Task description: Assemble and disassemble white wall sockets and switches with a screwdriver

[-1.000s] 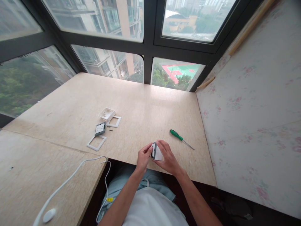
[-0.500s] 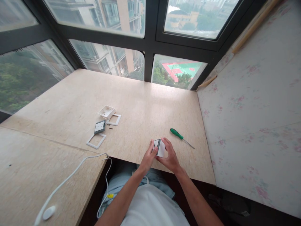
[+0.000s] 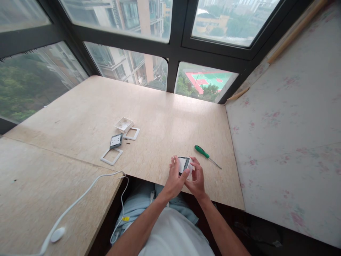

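Observation:
My left hand [image 3: 173, 180] and my right hand [image 3: 197, 179] together grip a small wall-switch unit near the table's front edge. Its white-faced, dark-edged switch panel [image 3: 182, 163] sits against a white mounting box [image 3: 191, 166]. The left thumb presses on the panel's near corner, while the left fingers lie along its left side. My right fingers curl round the box from the right. How firmly panel and box are joined cannot be made out. To the right lies a green-handled screwdriver [image 3: 202, 152], its shaft pointing toward the wall.
Left of my hands lie a second white mounting box [image 3: 124, 124], a socket panel [image 3: 116, 140], two white frames [image 3: 132, 134] [image 3: 112, 156] and small screws [image 3: 128, 143]. A white cable [image 3: 87, 192] crosses the lower left. The tabletop [image 3: 160, 117] meets windows behind and a papered wall [image 3: 279, 142] at right.
My hands have turned the switch unit so its white face shows more from above. The left fingers have spread along its side. The view has shifted slightly.

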Demonstrator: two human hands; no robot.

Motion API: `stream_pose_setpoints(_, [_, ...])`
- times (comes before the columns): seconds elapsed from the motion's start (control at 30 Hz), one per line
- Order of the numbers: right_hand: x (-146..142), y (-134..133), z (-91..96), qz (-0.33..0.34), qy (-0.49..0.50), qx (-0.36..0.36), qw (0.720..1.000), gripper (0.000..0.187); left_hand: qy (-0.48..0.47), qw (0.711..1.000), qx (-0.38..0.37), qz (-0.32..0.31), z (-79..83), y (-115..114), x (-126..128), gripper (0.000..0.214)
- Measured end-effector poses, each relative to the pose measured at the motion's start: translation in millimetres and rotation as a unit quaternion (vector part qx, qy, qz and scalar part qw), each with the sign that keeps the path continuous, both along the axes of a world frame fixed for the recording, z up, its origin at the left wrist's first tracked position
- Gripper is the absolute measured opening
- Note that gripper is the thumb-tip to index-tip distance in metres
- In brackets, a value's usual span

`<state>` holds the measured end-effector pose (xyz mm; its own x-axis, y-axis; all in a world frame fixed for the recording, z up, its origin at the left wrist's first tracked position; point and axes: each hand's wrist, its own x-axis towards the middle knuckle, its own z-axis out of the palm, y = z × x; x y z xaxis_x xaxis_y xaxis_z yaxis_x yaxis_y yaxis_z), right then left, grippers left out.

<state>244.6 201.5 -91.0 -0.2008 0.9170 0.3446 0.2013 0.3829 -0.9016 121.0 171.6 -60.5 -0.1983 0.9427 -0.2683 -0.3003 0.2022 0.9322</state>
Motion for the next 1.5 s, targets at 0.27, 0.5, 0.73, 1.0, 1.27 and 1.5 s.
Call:
stream_pose_setpoints(0.27, [1, 1, 13.9, 0.011, 0.047, 0.017, 0.999, 0.065, -0.126, 0.991, 0.002, 0.04, 11.9, 5, -21, 0.048])
stream_pose_setpoints(0.5, [1, -5, 19.4, -0.002, 0.064, 0.018, 0.998, 0.07, -0.137, 0.987, 0.012, 0.087, 14.9, 2, -12, 0.043])
stream_pose_setpoints(0.73, [-1, -11, 28.6, 0.03, 0.159, 0.023, 0.987, 0.077, -0.269, 0.961, -0.068, 0.003, 20.9, -1, -25, 0.055])
stream_pose_setpoints(1.0, [-1, -17, 38.3, 0.055, 0.195, -0.025, 0.979, 0.082, -0.272, 0.959, -0.068, -0.044, 26.2, -7, -32, 0.056])
stream_pose_setpoints(1.27, [7, -20, 27.9, 0.097, 0.163, -0.122, 0.974, 0.088, -0.166, 0.985, -0.036, 0.034, 18.8, -9, -28, 0.07])
stream_pose_setpoints(1.5, [18, -21, 2.6, 0.08, 0.123, -0.184, 0.972, 0.091, -0.09, 0.996, -0.007, 0.002, 1.7, -4, -28, 0.064])
